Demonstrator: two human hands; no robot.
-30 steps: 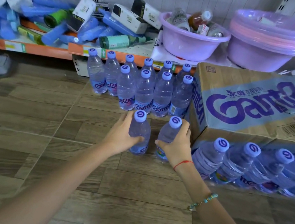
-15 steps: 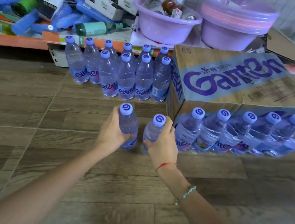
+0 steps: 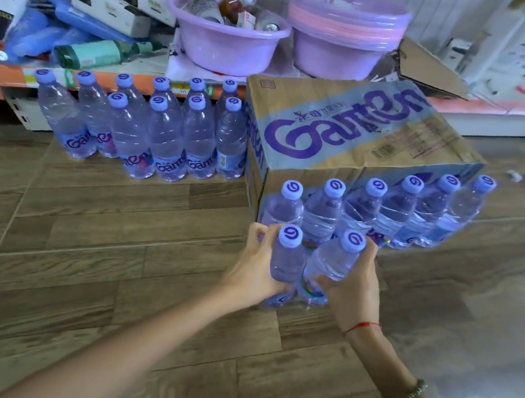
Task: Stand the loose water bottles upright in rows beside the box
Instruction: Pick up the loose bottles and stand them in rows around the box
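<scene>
Left hand (image 3: 254,272) grips one bottle (image 3: 284,265), right hand (image 3: 351,292) grips another (image 3: 329,265), both upright and touching on the floor (image 3: 91,239), just near of the row (image 3: 380,211) fronting the box (image 3: 352,134).

I kneel over a wood-plank floor (image 3: 75,271). On it stand the Ganten box (image 3: 350,144), a bottle row (image 3: 377,211) along its front and a bottle cluster (image 3: 147,134) on its left.

Both hands have carried their two bottles (image 3: 284,265) rightward to just before the row (image 3: 380,211) fronting the box (image 3: 352,134)
</scene>
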